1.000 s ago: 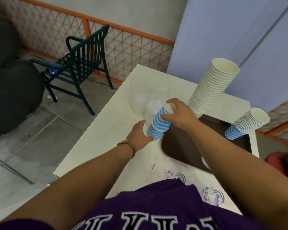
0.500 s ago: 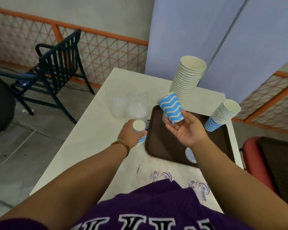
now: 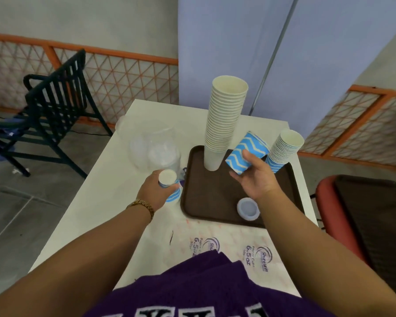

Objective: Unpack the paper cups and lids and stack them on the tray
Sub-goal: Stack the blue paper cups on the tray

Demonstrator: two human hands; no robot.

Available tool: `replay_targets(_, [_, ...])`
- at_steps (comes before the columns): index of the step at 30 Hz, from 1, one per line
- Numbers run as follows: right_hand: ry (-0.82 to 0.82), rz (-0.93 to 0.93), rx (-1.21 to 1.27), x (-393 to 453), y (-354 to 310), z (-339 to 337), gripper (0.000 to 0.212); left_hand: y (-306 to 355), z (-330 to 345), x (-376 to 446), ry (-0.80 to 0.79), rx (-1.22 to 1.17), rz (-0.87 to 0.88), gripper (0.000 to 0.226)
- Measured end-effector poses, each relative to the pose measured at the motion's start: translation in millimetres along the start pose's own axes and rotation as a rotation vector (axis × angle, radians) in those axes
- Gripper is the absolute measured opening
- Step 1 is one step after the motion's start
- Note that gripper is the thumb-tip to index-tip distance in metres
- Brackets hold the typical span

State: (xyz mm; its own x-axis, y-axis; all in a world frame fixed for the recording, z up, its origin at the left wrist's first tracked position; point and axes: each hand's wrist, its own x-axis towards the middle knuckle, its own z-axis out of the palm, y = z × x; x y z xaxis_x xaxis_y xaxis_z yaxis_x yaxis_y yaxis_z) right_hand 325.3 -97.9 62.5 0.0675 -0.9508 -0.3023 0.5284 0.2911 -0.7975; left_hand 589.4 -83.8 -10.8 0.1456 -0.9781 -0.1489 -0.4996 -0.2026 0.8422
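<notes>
Nearest the camera, a purple garment (image 3: 192,291) is filling the bottom edge. Just beyond it, a printed plastic wrapper (image 3: 233,245) marked "6.5 oz" is lying flat on the white surface (image 3: 105,202).

The left hand (image 3: 156,193) is gripping a short stack of blue-striped cups (image 3: 169,188), fingers curled round its side, open mouth facing up; the stack is sitting just left of the tray, and whether its base is touching the surface cannot be told. A gold bracelet (image 3: 142,205) is sitting on that wrist.

The brown tray (image 3: 204,202) is lying on the surface to the right. A single white lid (image 3: 248,208) is lying on its near part, beside the right forearm.

The right hand (image 3: 256,177) is held palm-up over the tray, fingers and thumb curled round a small batch of blue wave-patterned cups (image 3: 246,154), tilted with the base toward the camera.

Farther back on the tray, a tall stack of plain cream cups (image 3: 224,120) is standing upright. At the far right corner, a shorter stack of blue-based cups (image 3: 284,149) is standing, just beside the held batch.

Left of the tray, clear plastic packaging (image 3: 156,149) is lying crumpled, possibly holding lids; the view is too hazy to confirm.

Beyond the surface, a dark slatted chair (image 3: 55,106) is standing on the floor.
</notes>
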Motion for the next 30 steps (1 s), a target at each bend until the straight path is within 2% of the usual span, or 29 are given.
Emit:
replay_targets(4, [0.226,-0.322,-0.331,13.7,-41.8,-26.0,0.063,-0.4,2.7,1.0,0.01,0.018,0.001,0.056])
replay_targets(7, [0.452,-0.471,-0.522,32.2,-73.3,-59.8,0.062,-1.5,6.4,1.2,0.038,0.02,-0.007,0.055])
replay_targets(12, [0.687,-0.464,-0.791,68.5,-105.5,-104.2,0.084,-1.8,11.9,-0.2,0.06,0.015,-0.022,0.055])
replay_targets(17, [0.741,-0.404,-0.879,78.1,-107.3,-112.6,0.087,-1.3,12.6,-0.5,0.061,0.021,-0.031,0.056])
replay_targets(25, [0.712,-0.415,-0.811,82.5,-106.4,-111.1,0.074,4.3,13.7,-3.6,0.06,0.045,-0.063,0.059])
replay_targets(30, [0.739,-0.333,-0.929,83.8,-103.3,-111.8,0.069,5.6,13.3,-4.1,0.053,0.053,-0.062,0.058])
